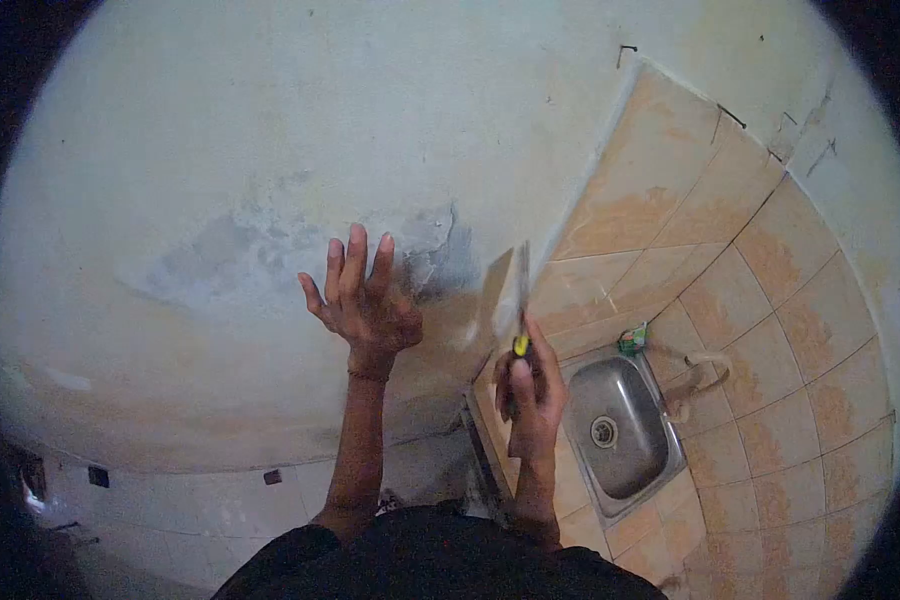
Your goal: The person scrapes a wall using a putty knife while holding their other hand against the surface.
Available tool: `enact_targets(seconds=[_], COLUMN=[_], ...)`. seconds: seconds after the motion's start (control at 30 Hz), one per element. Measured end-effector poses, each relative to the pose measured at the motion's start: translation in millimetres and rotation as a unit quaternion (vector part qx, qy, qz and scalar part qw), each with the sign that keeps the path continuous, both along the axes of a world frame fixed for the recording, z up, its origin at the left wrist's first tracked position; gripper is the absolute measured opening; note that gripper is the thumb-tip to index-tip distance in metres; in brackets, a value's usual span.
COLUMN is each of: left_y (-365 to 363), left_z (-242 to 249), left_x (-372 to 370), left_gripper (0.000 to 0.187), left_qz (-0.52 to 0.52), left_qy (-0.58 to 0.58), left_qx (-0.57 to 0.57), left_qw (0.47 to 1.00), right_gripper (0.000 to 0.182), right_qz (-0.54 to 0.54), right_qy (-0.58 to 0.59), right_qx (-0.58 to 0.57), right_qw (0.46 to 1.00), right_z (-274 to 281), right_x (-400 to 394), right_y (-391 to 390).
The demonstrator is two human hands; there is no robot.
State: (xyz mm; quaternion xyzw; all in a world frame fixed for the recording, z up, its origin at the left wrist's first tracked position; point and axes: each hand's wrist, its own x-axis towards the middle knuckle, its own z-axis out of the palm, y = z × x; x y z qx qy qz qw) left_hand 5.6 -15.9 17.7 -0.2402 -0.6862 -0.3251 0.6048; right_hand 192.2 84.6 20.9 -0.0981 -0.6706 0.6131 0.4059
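Note:
My left hand (365,300) is raised with its fingers spread in front of the wall, over a rough grey patch (225,250) where the paint has peeled. Nothing shows in it. To its right, my right hand (535,385) is closed around the yellow and black handle of a scraper (521,344). The scraper's blade points upward and is blurred. Near the blade, a darker damaged spot (457,260) with a flaking edge marks the wall.
A steel sink (620,425) is set in a tiled counter at the right. A green packet (633,339) lies at its upper corner. Orange and cream tiles (800,350) cover the right wall. Nails (731,115) stick out along the tiles' top edge.

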Motion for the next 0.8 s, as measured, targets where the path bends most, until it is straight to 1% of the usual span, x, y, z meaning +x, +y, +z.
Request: enact_targets(seconds=[0.07,0.13,0.23,0.33,0.43,0.53,0.63,0.73,0.8], left_y=[1,1,2,1,4,6,6,5,6], left_z=[2,3,2,2,4,7,6,7,7], left_x=[1,2,0,0,-2,1,0,-1,-1], left_gripper=[0.047,0.046,0.047,0.047,0.047,0.047,0.048,0.049,0.049], left_qz=[0.004,0.008,0.013,0.013,0.008,0.003,0.009,0.027,0.030], left_qy=[0.009,0.014,0.018,0.025,0.033,0.031,0.037,0.046,0.046], left_qx=[-0.001,0.001,0.004,0.008,0.019,0.025,0.032,0.026,0.028], left_qw=[1.000,1.000,1.000,1.000,0.999,0.999,0.999,0.998,0.998], right_gripper=[0.037,0.037,0.045,0.039,0.039,0.040,0.041,0.048,0.051], right_qz=[-0.079,-0.139,-0.106,-0.099,-0.082,-0.072,-0.062,0.036,0.087], right_qy=[-0.017,0.009,-0.019,-0.031,-0.042,-0.033,-0.012,-0.023,0.006], right_qx=[0.182,0.341,0.285,0.273,0.279,0.272,0.273,0.098,-0.041], right_qw=[0.980,0.930,0.953,0.956,0.956,0.959,0.960,0.994,0.995], right_z=[-1,9,5,-7,-11,2,-1,-16,-11], right_x=[-9,-21,-24,-18,-15,-19,-23,-20,-18], right_y=[9,9,6,5,11,12,13,18,16])
